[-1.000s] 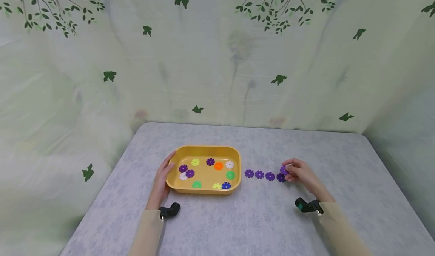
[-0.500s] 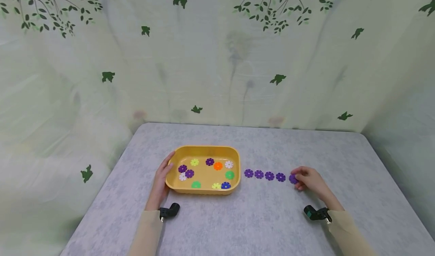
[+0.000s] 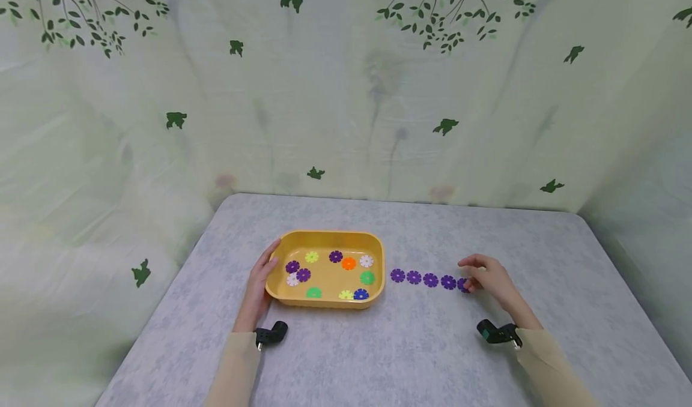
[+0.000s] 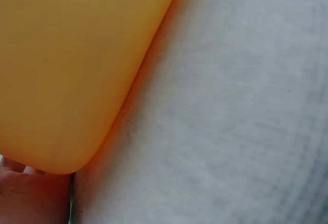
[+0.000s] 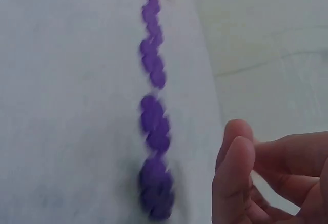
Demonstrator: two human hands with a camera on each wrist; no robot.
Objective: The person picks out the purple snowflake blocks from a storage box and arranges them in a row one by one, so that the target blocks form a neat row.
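Observation:
My left hand (image 3: 256,292) grips the left side of a yellow plastic tray (image 3: 324,303), thumb at the rim; in the left wrist view the tray wall (image 4: 66,70) covers most of the hand. Several flower-shaped plastic discs lie in it, among them a purple disc (image 3: 335,256) and an orange disc (image 3: 348,263). Right of the tray, several purple discs (image 3: 430,280) form a row on the table. At its right end, my right hand (image 3: 494,284) hovers beside the last purple disc (image 5: 156,190), partly hidden in the head view. No disc shows between its loosely bent fingers.
The grey table (image 3: 378,359) runs back to a pale curtain (image 3: 335,95) printed with leaves and branches. Each wrist carries a small black camera, the left camera (image 3: 272,334) and the right camera (image 3: 498,332).
My right hand carried a purple disc rightward, set it down at the row's right end and let go, its fingers now lifting off. My left hand and the tray have stayed put.

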